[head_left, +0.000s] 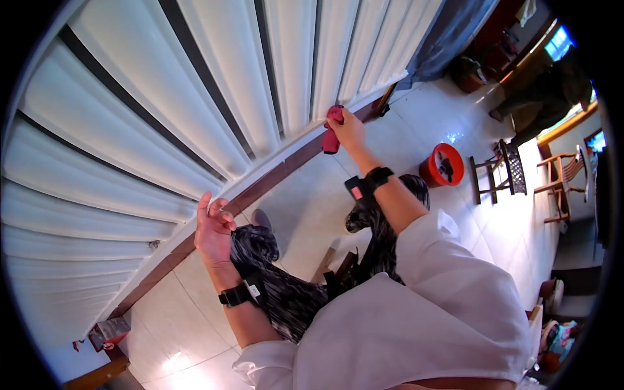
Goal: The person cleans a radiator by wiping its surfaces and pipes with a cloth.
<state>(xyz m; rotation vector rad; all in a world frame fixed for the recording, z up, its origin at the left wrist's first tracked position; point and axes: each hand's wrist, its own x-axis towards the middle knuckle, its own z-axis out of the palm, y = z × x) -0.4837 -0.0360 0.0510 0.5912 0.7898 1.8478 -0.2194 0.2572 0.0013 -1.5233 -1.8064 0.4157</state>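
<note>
A large white slatted panel [214,84] with dark gaps between its slats fills the upper left of the head view. At its lower rim, my right hand [350,132] is closed on a bunched dark red cloth [331,140], which touches or lies very near the edge of the slats. My left hand [214,235] is raised by the same rim further left. Its fingers are apart and partly curled, with nothing in them. Whether it touches the rim, I cannot tell. Black straps are around both of my wrists.
A red bucket [442,165] with something dark inside stands on the tiled floor [292,185] to the right. Beyond it are a low stool [507,170] and a wooden chair [564,179]. Another person [552,94] is at the upper right. My knees are below the panel.
</note>
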